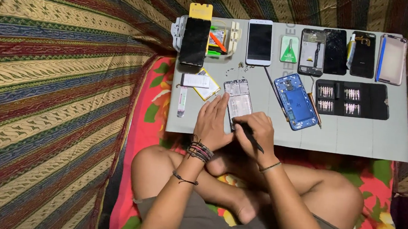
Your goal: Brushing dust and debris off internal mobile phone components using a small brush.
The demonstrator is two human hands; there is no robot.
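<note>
Grey mat on patterned bedding.
Your left hand lies flat, steadying the thin, fragile phone frame by its edge; your right hand pinches a dark tool.

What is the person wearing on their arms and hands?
Both arms are bare, with no sleeves and no gloves. The left hand has a stack of cord bracelets at the wrist, dark with some red and pale strands, and one thin dark cord further up the forearm. The right hand has a single thin band at the wrist. No rings or watch can be made out.

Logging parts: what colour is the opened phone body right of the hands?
Blue, seen in the head view: the phone body lies on the grey mat.
</note>
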